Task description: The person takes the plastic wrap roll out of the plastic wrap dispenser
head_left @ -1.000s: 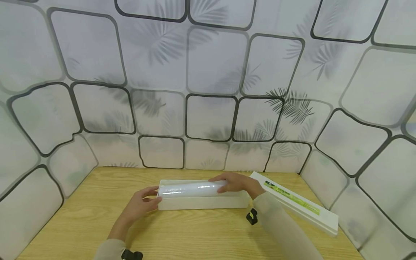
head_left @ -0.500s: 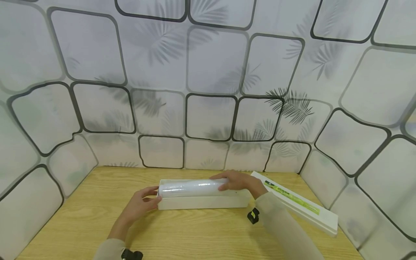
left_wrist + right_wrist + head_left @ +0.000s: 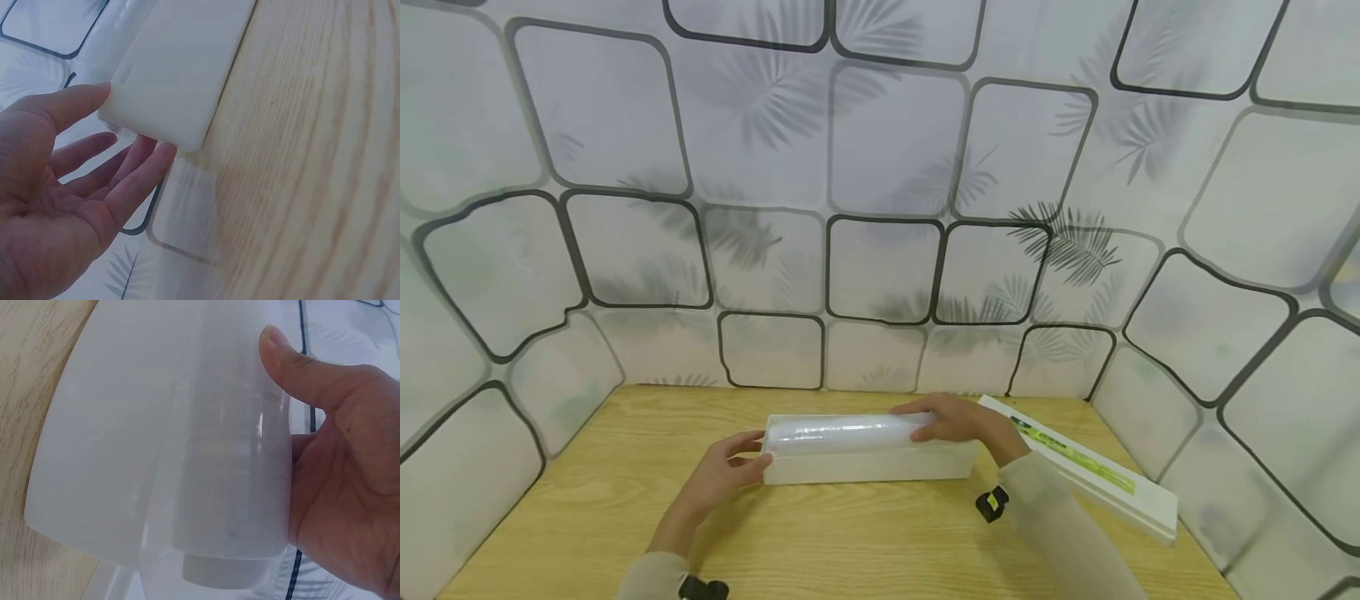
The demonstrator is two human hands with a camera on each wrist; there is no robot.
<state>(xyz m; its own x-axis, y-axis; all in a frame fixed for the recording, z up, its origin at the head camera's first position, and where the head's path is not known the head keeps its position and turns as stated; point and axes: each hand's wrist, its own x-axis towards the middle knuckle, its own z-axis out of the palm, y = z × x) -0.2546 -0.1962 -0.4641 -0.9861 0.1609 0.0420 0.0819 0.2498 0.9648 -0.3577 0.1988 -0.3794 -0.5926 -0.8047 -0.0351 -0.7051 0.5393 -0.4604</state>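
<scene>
A roll of clear plastic wrap (image 3: 842,433) lies in a long white box (image 3: 865,468) on the table. My right hand (image 3: 951,418) grips the roll near its right end, thumb in front and fingers behind. In the right wrist view, the core's end (image 3: 219,572) sticks out beyond the film. My left hand (image 3: 726,468) holds the box's left end. The left wrist view shows its thumb at the rim and its fingertips (image 3: 164,153) against the end wall.
A long white lid (image 3: 1097,471) with a green-yellow label lies slantwise on the wooden table (image 3: 850,533), right of the box. Patterned cloth walls (image 3: 880,275) stand behind the table and at both sides.
My right hand has shifted slightly right. At its left end, the roll seems to sit a little lower in the box. The left hand keeps its place on the box.
</scene>
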